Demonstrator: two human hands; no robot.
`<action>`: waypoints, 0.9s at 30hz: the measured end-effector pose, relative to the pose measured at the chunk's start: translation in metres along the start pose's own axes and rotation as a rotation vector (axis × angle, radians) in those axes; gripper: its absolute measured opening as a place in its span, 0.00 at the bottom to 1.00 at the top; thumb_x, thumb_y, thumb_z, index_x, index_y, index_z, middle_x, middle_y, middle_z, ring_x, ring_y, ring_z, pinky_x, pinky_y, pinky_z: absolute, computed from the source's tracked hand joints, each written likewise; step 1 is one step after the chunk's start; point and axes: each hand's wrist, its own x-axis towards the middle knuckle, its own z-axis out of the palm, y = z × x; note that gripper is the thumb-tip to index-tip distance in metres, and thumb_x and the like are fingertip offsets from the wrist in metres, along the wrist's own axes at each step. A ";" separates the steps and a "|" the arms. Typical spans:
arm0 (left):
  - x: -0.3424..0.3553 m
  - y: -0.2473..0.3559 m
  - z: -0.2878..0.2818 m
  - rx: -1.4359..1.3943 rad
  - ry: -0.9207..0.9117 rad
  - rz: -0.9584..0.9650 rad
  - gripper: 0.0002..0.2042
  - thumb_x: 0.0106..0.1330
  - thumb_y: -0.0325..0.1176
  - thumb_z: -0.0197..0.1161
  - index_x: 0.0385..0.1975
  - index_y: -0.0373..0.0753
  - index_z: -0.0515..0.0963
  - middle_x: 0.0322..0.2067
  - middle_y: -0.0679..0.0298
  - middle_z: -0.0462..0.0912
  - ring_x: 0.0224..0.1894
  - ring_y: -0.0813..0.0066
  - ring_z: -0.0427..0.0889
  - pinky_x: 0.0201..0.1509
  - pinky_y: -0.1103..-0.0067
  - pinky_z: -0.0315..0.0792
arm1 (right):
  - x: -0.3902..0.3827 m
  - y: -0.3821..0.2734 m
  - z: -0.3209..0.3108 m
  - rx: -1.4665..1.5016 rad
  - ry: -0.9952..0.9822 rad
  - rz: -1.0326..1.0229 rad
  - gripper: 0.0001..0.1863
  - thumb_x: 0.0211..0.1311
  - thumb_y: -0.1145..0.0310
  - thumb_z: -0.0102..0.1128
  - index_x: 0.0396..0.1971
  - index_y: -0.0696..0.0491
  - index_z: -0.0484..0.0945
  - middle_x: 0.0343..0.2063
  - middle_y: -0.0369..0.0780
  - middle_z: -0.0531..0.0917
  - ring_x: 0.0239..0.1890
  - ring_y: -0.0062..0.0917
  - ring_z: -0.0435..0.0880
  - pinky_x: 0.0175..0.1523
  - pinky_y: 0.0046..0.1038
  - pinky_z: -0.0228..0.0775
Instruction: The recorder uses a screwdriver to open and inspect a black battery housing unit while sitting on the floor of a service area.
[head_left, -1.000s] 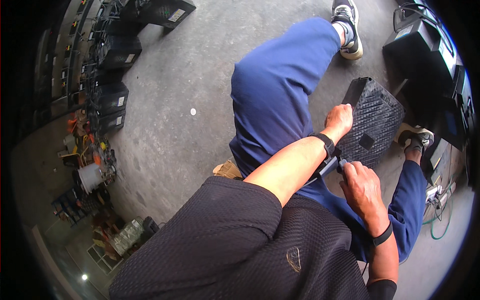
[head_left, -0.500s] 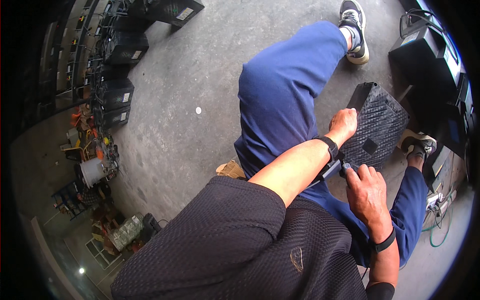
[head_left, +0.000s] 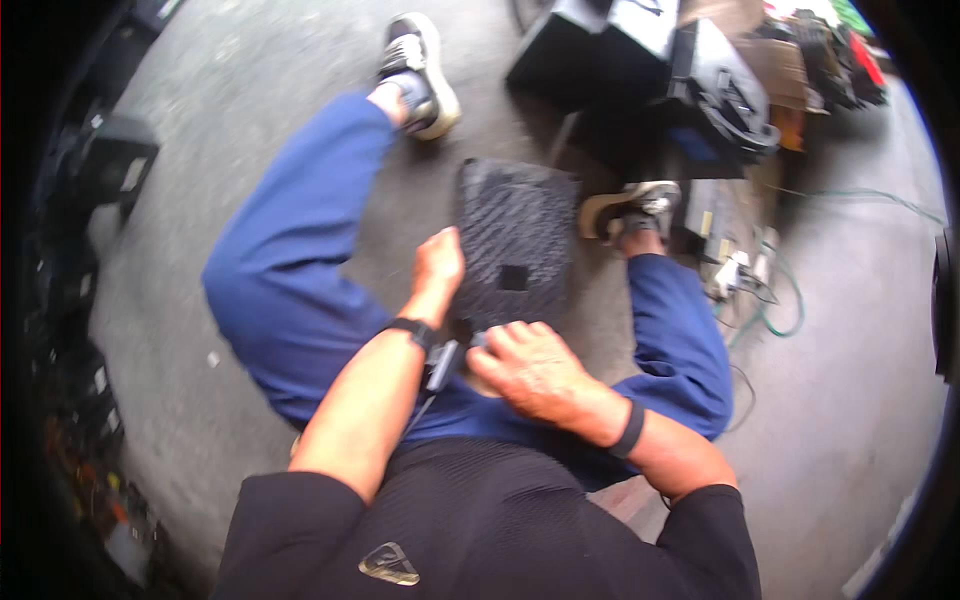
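Between my bent legs in blue trousers stands a black plastic block (head_left: 515, 230) with a ribbed top and a dark square on it. My left hand (head_left: 437, 270) grips its left edge, fingers curled round. My right hand (head_left: 528, 370) is closed at its near edge, knuckles up, on a small greyish object mostly hidden under the fingers and too blurred to name. Just left of that hand, beside my left wrist, a grey bar-like piece (head_left: 443, 365) has a thin cord running down from it. Both wrists wear dark bands.
Large black box-like units (head_left: 590, 60) stand at the upper right by my right foot, with cardboard, mixed items and a narrow metal piece. A white plug or strip (head_left: 732, 278) with green and dark cables lies right of my leg. More black units (head_left: 115, 155) line the left rim.
My view has swung round and blurred: the block, legs and hands now sit more upright and further left, and more floor shows at right. Both hands keep their places on the block.
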 end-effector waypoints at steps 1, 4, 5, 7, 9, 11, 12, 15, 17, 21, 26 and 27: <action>0.001 -0.004 0.000 -0.127 -0.024 -0.147 0.28 0.76 0.50 0.41 0.49 0.31 0.81 0.53 0.40 0.80 0.61 0.40 0.76 0.64 0.58 0.69 | 0.001 -0.003 -0.003 0.034 0.005 0.018 0.05 0.61 0.65 0.58 0.34 0.48 0.74 0.33 0.37 0.73 0.38 0.29 0.76 0.40 0.34 0.68; -0.003 0.003 0.004 -0.227 -0.040 -0.168 0.27 0.76 0.50 0.45 0.50 0.29 0.81 0.53 0.41 0.82 0.61 0.43 0.78 0.63 0.62 0.69 | -0.007 -0.001 0.013 0.043 -0.024 0.069 0.07 0.62 0.63 0.56 0.34 0.49 0.75 0.34 0.38 0.73 0.38 0.30 0.76 0.40 0.34 0.69; -0.002 -0.002 0.004 -0.240 -0.035 -0.171 0.28 0.76 0.49 0.45 0.49 0.28 0.81 0.52 0.40 0.82 0.60 0.43 0.79 0.63 0.62 0.69 | -0.005 0.000 0.014 0.049 -0.027 0.018 0.07 0.61 0.63 0.56 0.34 0.50 0.75 0.34 0.38 0.73 0.38 0.30 0.76 0.40 0.33 0.68; 0.004 -0.019 0.006 -0.253 -0.054 -0.154 0.27 0.76 0.49 0.45 0.49 0.28 0.81 0.52 0.39 0.82 0.59 0.43 0.79 0.62 0.62 0.70 | 0.001 0.000 0.015 0.055 0.051 -0.086 0.07 0.60 0.64 0.56 0.34 0.49 0.76 0.33 0.38 0.73 0.38 0.29 0.75 0.41 0.32 0.68; 0.000 -0.003 0.005 -0.225 -0.054 -0.140 0.27 0.76 0.49 0.46 0.48 0.27 0.81 0.50 0.39 0.83 0.58 0.43 0.80 0.60 0.62 0.70 | -0.005 0.004 0.009 0.039 0.079 -0.129 0.07 0.60 0.63 0.57 0.34 0.49 0.76 0.34 0.37 0.73 0.39 0.29 0.74 0.42 0.32 0.67; 0.006 -0.011 0.002 -0.222 -0.046 -0.131 0.27 0.76 0.49 0.46 0.48 0.27 0.81 0.49 0.39 0.83 0.57 0.43 0.81 0.60 0.61 0.70 | -0.001 0.007 0.015 0.058 0.069 -0.149 0.07 0.60 0.63 0.57 0.33 0.49 0.77 0.35 0.37 0.74 0.40 0.29 0.75 0.43 0.32 0.67; 0.009 -0.014 0.002 -0.223 -0.029 -0.149 0.27 0.76 0.49 0.46 0.47 0.27 0.81 0.48 0.39 0.84 0.55 0.45 0.82 0.58 0.61 0.71 | 0.000 0.007 0.020 0.061 0.051 -0.122 0.06 0.61 0.63 0.56 0.32 0.49 0.77 0.35 0.37 0.74 0.41 0.29 0.75 0.43 0.32 0.67; 0.008 -0.013 -0.003 -0.216 -0.075 -0.155 0.29 0.76 0.52 0.47 0.46 0.27 0.81 0.45 0.40 0.85 0.53 0.48 0.83 0.56 0.61 0.72 | 0.001 0.003 0.008 0.008 0.045 -0.059 0.13 0.57 0.56 0.65 0.34 0.48 0.77 0.34 0.37 0.75 0.41 0.29 0.75 0.43 0.33 0.67; 0.007 -0.024 -0.001 -0.223 -0.140 -0.238 0.34 0.75 0.59 0.47 0.47 0.26 0.82 0.44 0.41 0.85 0.52 0.51 0.84 0.54 0.60 0.74 | -0.002 0.003 0.009 0.001 0.064 -0.028 0.22 0.48 0.49 0.73 0.36 0.47 0.77 0.35 0.37 0.75 0.40 0.29 0.76 0.43 0.34 0.66; -0.012 -0.041 -0.002 -0.332 -0.352 -0.577 0.40 0.74 0.67 0.44 0.61 0.29 0.74 0.58 0.47 0.80 0.56 0.45 0.82 0.55 0.52 0.78 | -0.008 0.005 0.032 -0.080 0.175 -0.042 0.08 0.58 0.59 0.61 0.30 0.46 0.74 0.30 0.35 0.74 0.31 0.28 0.77 0.36 0.33 0.66; -0.010 -0.063 -0.012 -0.585 -0.344 -0.525 0.35 0.75 0.61 0.49 0.62 0.31 0.72 0.57 0.50 0.78 0.51 0.46 0.84 0.43 0.47 0.83 | -0.008 -0.001 0.057 -0.072 0.291 -0.108 0.06 0.60 0.63 0.57 0.32 0.47 0.72 0.31 0.36 0.72 0.30 0.26 0.78 0.33 0.32 0.67; -0.010 -0.066 -0.011 -0.595 -0.257 -0.526 0.32 0.75 0.58 0.52 0.59 0.31 0.73 0.52 0.51 0.80 0.46 0.50 0.85 0.39 0.50 0.83 | -0.007 0.000 0.058 -0.058 0.287 -0.119 0.06 0.61 0.63 0.57 0.32 0.47 0.72 0.31 0.37 0.72 0.30 0.26 0.78 0.34 0.32 0.67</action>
